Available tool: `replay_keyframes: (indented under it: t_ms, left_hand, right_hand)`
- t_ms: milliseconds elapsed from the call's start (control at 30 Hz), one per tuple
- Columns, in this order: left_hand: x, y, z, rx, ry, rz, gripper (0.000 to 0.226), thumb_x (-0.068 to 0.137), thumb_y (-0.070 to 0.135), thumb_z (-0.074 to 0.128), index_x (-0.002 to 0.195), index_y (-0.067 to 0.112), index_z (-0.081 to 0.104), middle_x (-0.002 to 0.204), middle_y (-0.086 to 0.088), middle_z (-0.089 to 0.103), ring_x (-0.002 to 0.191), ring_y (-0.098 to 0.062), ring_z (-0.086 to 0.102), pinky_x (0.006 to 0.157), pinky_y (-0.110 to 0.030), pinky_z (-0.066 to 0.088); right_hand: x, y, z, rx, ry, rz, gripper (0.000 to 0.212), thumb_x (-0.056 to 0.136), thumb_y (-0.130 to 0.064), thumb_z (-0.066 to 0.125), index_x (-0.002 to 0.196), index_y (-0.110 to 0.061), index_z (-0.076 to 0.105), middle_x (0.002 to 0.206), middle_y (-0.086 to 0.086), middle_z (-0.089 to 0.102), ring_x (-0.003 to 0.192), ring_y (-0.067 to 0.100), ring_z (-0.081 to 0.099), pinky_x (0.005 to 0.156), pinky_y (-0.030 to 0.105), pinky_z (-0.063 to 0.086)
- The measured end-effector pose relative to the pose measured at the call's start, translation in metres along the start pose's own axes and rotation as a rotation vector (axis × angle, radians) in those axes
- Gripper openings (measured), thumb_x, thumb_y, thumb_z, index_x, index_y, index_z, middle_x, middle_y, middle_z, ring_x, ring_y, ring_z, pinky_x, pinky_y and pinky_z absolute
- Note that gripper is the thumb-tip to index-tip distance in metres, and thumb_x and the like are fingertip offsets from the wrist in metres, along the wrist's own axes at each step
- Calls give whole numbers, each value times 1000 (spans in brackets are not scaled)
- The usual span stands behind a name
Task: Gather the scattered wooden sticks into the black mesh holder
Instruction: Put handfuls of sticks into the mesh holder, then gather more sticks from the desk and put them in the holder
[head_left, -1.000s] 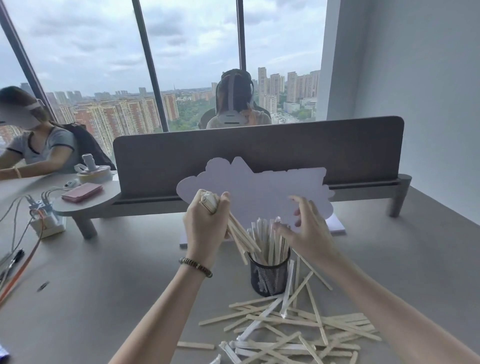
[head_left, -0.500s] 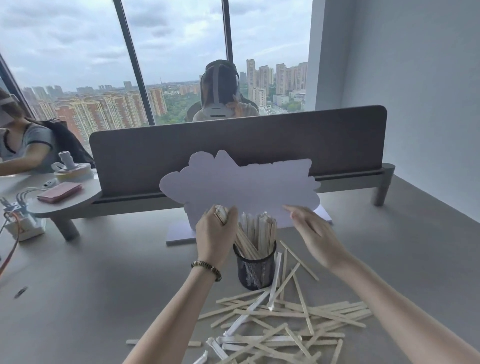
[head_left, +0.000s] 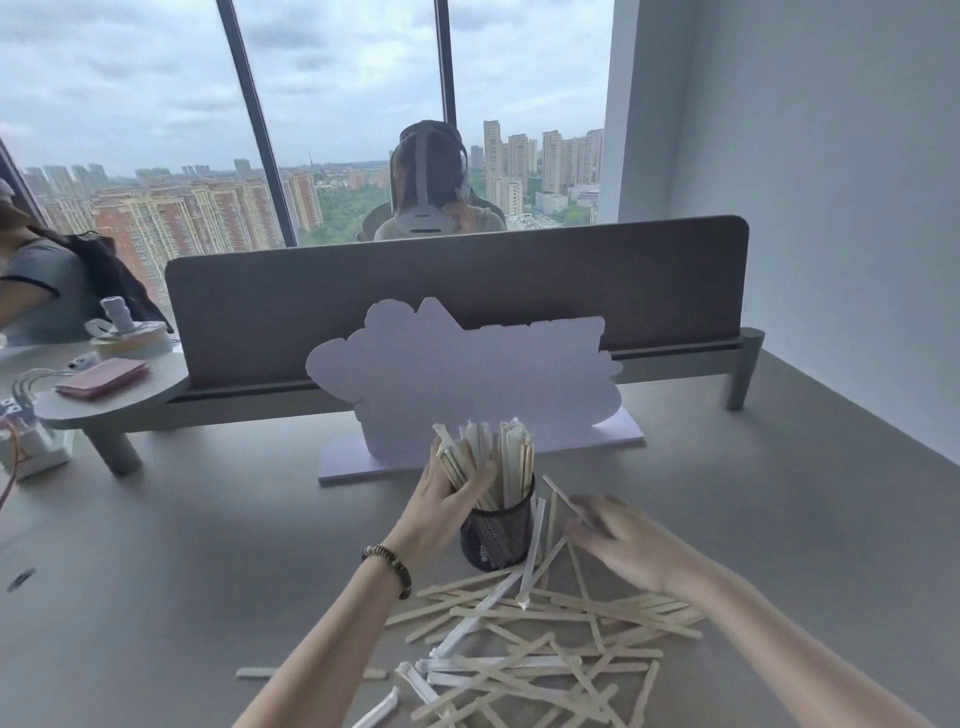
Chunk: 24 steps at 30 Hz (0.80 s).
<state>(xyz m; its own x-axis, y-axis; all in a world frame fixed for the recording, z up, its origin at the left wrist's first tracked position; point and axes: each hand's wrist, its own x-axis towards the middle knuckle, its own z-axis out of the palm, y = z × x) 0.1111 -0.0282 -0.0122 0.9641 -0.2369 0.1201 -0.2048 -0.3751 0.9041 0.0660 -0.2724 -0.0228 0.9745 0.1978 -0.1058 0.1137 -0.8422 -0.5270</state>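
The black mesh holder (head_left: 497, 532) is stood upright on the grey table (head_left: 208, 571), just in front of a white cut-out sign (head_left: 467, 379). It is already packed with many wooden sticks (head_left: 501, 457) that stand up out of its top. A bunch of these sticks is gripped by the left hand (head_left: 441, 499), with the fingers curled round them just above the rim, so this bunch seems to be only partly let down into the holder. A bead bracelet (head_left: 388, 566) is worn on that wrist. The right hand (head_left: 618, 540) is held low over the table to the right of the holder, close to a few loose sticks. It is blurred, so it cannot be told whether its grip is closed on a stick or loose. A big heap of scattered sticks (head_left: 545, 639) is left on the table in front of the holder, and a few are leaned against its side. One stick (head_left: 311, 673) is lain apart to the left. So the job looks about half done: many sticks are in, and many more are left to be picked up. Behind the sign a grey desk screen (head_left: 457, 301) is stood, and past it a seated person (head_left: 434, 182) is seen from the back before the windows.
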Motion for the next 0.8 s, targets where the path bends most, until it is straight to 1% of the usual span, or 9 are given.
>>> replay_keyframes:
  t_ms: [133,200,267,367,467,567,667,733,800]
  left_hand:
    - [-28,-9,-10,44,-181,-38,73,77,73,60,141,45,37,138,23,55,130,2,47,115,-36,33]
    - [-44,-13,-15,309,-316,-52,87,68,81,58,141,36,41,140,15,55,130,-6,49,113,-40,36]
    - [-59,-18,-20,732,-472,-20,103,64,86,54,148,31,31,153,8,37,143,-18,30,117,-44,28]
    - [-77,-18,-20,875,-551,44,76,79,61,60,144,28,38,153,3,31,143,-21,20,117,-42,24]
    - [-86,-11,-20,841,-483,144,43,83,36,64,122,20,59,130,0,53,128,-16,40,108,-26,29]
    - [-91,-11,-24,791,-434,168,27,82,29,65,109,26,65,114,8,54,117,-13,48,102,-21,35]
    - [-96,-9,-30,764,-439,178,23,85,28,58,105,26,70,112,4,60,109,-10,54,98,-13,36]
    - [-98,-2,-35,750,-484,202,33,86,29,53,112,18,70,118,-2,64,110,-10,53,96,-6,31]
    - [-102,2,-46,833,-515,162,45,85,37,56,127,21,60,129,-2,59,121,-13,48,105,-17,32]
  right_hand:
    - [-4,2,10,-321,-84,-90,57,89,-65,41,138,-37,51,147,-5,45,137,24,42,111,44,33]
    - [-7,5,10,-341,-61,-113,52,90,-61,44,135,-36,55,143,-6,50,134,23,46,109,43,36]
    - [-9,9,9,-340,-29,-100,50,88,-62,43,118,-31,67,125,-4,63,119,21,58,100,40,44]
    - [-10,5,5,-333,7,-83,37,93,-49,49,91,-21,72,94,1,66,91,22,65,83,37,50]
    - [-4,-2,8,-338,30,-154,29,98,-30,44,116,-24,66,125,0,59,118,24,58,100,37,44]
    - [11,-7,11,-383,-109,-196,58,94,-18,33,149,-36,40,163,-11,27,149,20,24,121,43,21]
    - [28,-6,11,-478,-156,-247,73,81,-26,16,152,-40,29,165,-15,20,151,21,21,121,42,19]
    - [32,-5,8,-527,-160,-269,67,87,-22,24,151,-37,34,161,-9,32,147,22,28,119,39,23]
    - [28,-7,5,-531,-161,-238,57,93,-20,31,148,-31,41,156,-3,40,144,24,33,118,38,26]
